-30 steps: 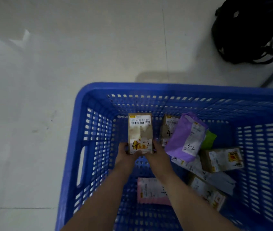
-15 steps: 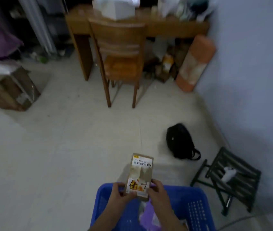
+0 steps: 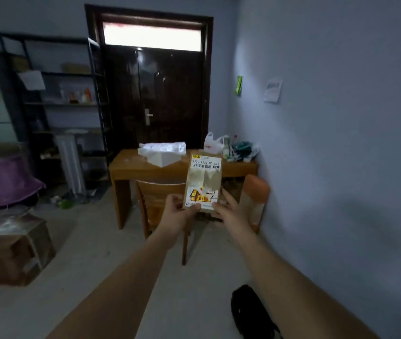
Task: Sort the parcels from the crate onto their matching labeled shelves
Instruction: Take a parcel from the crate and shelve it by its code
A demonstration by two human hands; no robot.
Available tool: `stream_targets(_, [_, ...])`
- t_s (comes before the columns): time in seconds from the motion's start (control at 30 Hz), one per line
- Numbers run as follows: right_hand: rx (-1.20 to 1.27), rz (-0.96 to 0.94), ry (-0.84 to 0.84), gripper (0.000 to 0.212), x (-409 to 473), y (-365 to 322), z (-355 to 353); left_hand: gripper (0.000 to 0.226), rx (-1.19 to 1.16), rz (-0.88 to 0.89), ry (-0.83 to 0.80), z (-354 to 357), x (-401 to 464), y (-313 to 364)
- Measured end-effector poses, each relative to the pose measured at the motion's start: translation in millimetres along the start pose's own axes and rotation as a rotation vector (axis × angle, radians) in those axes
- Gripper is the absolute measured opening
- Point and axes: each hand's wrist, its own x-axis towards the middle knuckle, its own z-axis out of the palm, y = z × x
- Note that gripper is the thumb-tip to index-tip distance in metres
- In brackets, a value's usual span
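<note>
So one parcel (image 3: 203,182) is getting carried right now, held up in front of the person at about chest level, between them and the wooden desk (image 3: 131,167) at the far end of the room; it's not sitting on any shelf yet, so I'd say this one is only midway through its trip. The left hand (image 3: 178,211) is gripping the bottom left corner and the right hand (image 3: 229,211) is pinching the bottom right edge, both fingers curled onto the box. The crate isn't showing in this view, so I can't tell how many parcels are left. The dark metal shelving unit (image 3: 55,99) is standing off to the left beside the door (image 3: 160,94), well apart from the hands; its labels are too blurry to read.

The parcel itself is looking like a small tan cardboard box, held upright; white barcode label on top, yellow sticker lower down with what looks like "4-2" scrawled in black marker; tape across the middle is looking a bit scuffed.
</note>
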Motion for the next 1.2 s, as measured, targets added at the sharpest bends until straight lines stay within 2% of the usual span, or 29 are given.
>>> stream_targets(0.17, [0.009,-0.129,-0.016,0.053,-22.4,-72.1,-3.1,0.043,0.002,0.122,0.012,7.9,-10.2,75.4])
stream_targets(0.37, [0.028,-0.217,-0.026,0.049,-41.3,-120.0,-5.9,0.041,0.027,0.224,0.027,14.4,-24.5,123.8])
stream_targets(0.57, [0.016,-0.216,0.014,0.053,-42.8,-142.3,-6.4,0.044,0.074,0.262,0.062,20.0,-29.7,147.2])
stream_targets(0.93, [-0.045,-0.236,0.030,0.055,-47.3,-152.5,-8.3,0.046,0.066,0.263,0.020,19.6,-28.4,154.8])
stream_targets(1.07, [-0.073,-0.225,0.065,0.054,-53.5,-150.3,-19.2,0.052,0.062,0.248,-0.053,30.2,-28.8,151.5])
stream_targets(1.2, [-0.067,-0.233,0.144,0.052,-76.0,-143.4,-45.4,0.058,-0.012,0.232,-0.225,56.2,-31.2,145.4])
